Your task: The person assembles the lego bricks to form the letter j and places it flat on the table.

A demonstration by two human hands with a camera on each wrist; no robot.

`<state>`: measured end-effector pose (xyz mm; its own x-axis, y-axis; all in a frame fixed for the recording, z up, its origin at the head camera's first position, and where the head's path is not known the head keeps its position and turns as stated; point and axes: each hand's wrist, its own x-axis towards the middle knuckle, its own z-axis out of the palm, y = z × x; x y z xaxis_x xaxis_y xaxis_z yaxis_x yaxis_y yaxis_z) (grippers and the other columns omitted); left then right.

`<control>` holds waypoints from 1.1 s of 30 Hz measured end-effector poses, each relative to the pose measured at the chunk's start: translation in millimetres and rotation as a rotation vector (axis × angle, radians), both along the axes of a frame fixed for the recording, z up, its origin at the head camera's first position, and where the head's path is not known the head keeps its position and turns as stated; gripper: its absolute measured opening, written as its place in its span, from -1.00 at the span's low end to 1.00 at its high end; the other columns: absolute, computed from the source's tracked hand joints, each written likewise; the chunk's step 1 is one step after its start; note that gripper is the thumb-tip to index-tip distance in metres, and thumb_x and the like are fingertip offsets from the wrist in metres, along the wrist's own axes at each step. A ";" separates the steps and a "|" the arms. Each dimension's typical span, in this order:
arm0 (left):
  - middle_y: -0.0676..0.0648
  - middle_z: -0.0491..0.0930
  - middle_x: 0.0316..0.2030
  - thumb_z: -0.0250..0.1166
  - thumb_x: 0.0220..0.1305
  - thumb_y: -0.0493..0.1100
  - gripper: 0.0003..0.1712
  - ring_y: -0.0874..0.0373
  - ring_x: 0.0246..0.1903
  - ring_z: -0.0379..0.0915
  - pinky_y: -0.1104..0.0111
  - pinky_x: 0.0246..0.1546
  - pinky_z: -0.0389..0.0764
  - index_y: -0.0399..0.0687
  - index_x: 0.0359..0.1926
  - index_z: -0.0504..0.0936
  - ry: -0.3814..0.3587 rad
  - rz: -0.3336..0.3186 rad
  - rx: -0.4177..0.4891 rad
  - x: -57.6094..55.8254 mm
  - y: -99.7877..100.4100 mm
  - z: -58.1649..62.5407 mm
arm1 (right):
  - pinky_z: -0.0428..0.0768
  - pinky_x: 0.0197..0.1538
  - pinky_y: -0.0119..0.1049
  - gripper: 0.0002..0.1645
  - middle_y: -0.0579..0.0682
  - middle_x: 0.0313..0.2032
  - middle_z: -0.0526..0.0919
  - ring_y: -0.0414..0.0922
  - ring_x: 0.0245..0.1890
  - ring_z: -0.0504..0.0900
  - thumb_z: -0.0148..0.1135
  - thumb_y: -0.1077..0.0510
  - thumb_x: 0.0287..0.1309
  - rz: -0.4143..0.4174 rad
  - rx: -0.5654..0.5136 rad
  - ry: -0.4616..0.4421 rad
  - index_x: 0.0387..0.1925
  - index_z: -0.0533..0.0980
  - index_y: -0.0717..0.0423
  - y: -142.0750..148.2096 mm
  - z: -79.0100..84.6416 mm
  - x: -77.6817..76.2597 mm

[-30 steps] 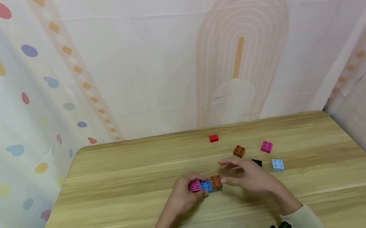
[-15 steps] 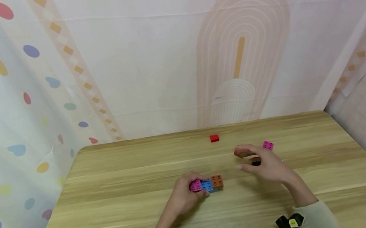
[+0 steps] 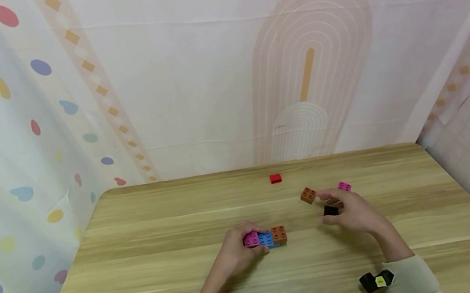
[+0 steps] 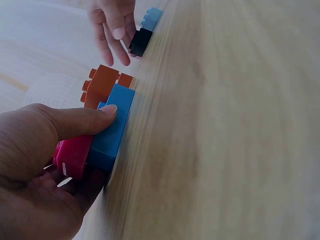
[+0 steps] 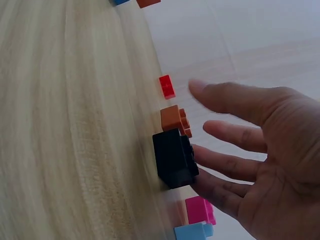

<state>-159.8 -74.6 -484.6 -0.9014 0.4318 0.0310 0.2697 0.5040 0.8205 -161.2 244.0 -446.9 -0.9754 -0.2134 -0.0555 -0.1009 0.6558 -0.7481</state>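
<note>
My left hand (image 3: 235, 250) pinches a small build of toy building bricks between thumb and fingers. On its top row sit a pink brick (image 3: 251, 239), a blue brick (image 3: 265, 239) and a brown brick (image 3: 279, 233). Beneath them shows a longer blue brick (image 4: 117, 120), with the left thumb lying against its side. To the right, my right hand (image 3: 355, 212) is spread around a black brick (image 5: 172, 157) that stands on the table. Its thumb stays apart from the black brick, while the lower fingers reach close behind it.
Beyond the right hand lie a loose brown brick (image 3: 308, 195) and a pink one, partly covered (image 3: 344, 186). A red brick (image 3: 275, 178) sits near the wooden table's (image 3: 160, 231) back edge. The light blue brick (image 5: 192, 232) is hidden by the hand in the head view.
My right hand has left the brown end of the build and moved right to the black brick, fingers spread. My left hand keeps its grip in place.
</note>
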 end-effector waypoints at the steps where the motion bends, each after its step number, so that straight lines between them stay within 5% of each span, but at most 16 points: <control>1: -0.07 0.69 0.04 0.55 0.11 -0.29 -0.62 0.11 -0.07 0.52 0.42 -0.10 0.54 -0.01 -0.02 0.76 0.000 0.001 -0.002 -0.1 0.0 -0.2 | 0.52 0.29 0.17 -0.27 0.26 0.23 0.60 0.23 0.24 0.56 0.46 0.18 0.21 0.005 0.004 0.003 0.37 0.43 0.24 0.5 -1.0 -0.4; 19: -0.07 0.68 -0.02 0.55 0.11 -0.30 -0.63 0.13 -0.13 0.50 0.48 -0.19 0.52 -0.02 -0.03 0.75 -0.021 0.002 0.014 -0.1 -1.1 -0.9 | 0.66 -0.01 -0.04 -0.55 0.12 -0.13 0.72 0.00 -0.10 0.66 0.55 0.28 0.04 -0.047 0.107 0.006 0.00 0.63 0.27 5.3 -7.3 -0.9; 33: -0.04 0.69 -0.03 0.56 0.10 -0.29 -0.62 0.13 -0.13 0.49 0.47 -0.18 0.51 0.00 -0.03 0.76 -0.009 0.003 0.005 -0.7 -0.9 -0.7 | 0.66 -0.02 -0.03 -0.59 0.12 -0.10 0.73 0.02 -0.08 0.66 0.50 0.28 0.11 -0.035 0.119 0.043 0.02 0.64 0.21 5.0 -8.8 -2.9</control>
<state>-160.5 -75.5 -485.3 -0.9031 0.4286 0.0255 0.2609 0.5004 0.8256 -164.1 249.0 -455.7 -0.9841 -0.1737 -0.0362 -0.1069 0.7435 -0.6602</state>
